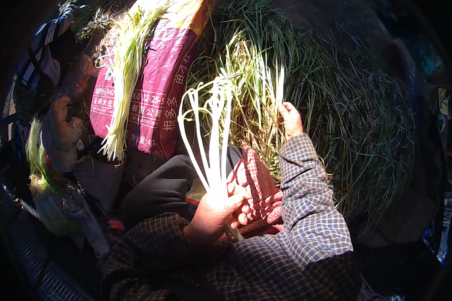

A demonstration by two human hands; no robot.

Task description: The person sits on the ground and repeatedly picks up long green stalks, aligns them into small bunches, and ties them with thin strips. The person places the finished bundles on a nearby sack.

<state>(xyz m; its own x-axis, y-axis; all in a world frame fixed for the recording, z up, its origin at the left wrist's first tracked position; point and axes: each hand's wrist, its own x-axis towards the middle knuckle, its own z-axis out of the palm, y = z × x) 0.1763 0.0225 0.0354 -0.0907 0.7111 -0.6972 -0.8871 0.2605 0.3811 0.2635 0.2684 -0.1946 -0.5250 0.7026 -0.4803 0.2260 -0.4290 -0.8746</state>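
Observation:
My left hand is closed around the lower ends of a small bunch of pale green stalks, likely garlic scapes, whose thin tips curl over above the fist. Up and to the right, my right hand reaches into a large heap of long green stalks and leaves. Its fingertips meet at a pale upright stalk at the heap's near left part. Whether that stalk is loose from the heap I cannot tell. A red-and-white checked cloth lies over my lap between the two arms.
Left of the heap lies a purple woven sack bearing writing, with a long bundle of pale stalks on it. Another bundle of stalks stands at the far left, near a crumpled brownish thing. A striped dark fabric item is at upper left.

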